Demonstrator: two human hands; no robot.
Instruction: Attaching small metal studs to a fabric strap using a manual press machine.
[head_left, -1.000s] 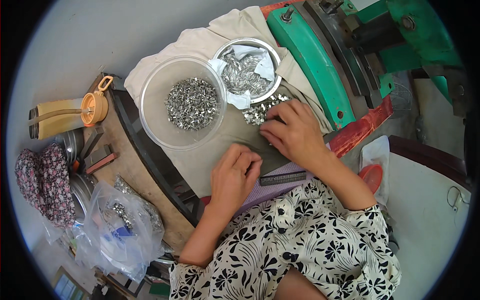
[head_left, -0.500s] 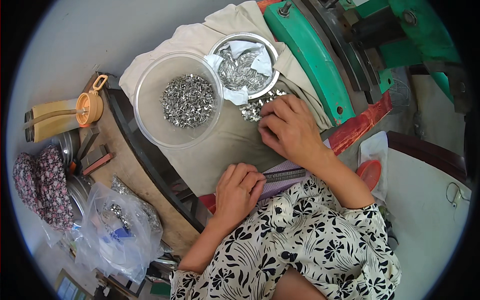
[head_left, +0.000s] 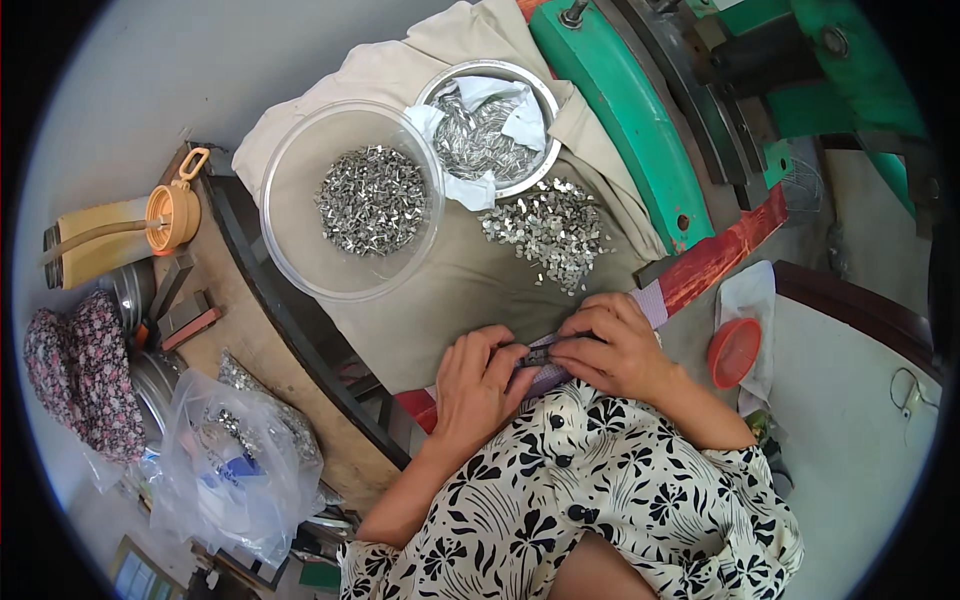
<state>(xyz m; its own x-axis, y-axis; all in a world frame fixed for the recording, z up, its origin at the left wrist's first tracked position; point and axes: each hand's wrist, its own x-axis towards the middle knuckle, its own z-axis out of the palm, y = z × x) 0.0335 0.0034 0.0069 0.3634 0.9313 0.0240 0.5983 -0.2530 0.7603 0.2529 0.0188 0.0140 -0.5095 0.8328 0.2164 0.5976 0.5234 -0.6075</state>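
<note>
My left hand (head_left: 472, 388) is closed around the left end of a narrow dark metal strip (head_left: 538, 355) at the near edge of the cloth, close to my body. Fingers pinched, my right hand (head_left: 622, 348) presses on the same strip from the right; any small piece between its fingertips is hidden. Only a short stretch of the strip shows between the two hands. Beyond them lies a loose pile of small flat silver metal pieces (head_left: 552, 230) on the beige cloth (head_left: 400, 345).
A clear round tub (head_left: 285, 255) holds small metal parts. Beside it, a steel bowl (head_left: 548, 100) contains thin shiny pieces and white paper. A green machine (head_left: 625, 120) stands right. Left are an orange-lidded bottle (head_left: 172, 218) and a plastic bag (head_left: 235, 490); far right, a red dish (head_left: 735, 352).
My right hand has come back from the pile of metal pieces to the strip, uncovering the pile. My left hand has stayed at the strip's left end.
</note>
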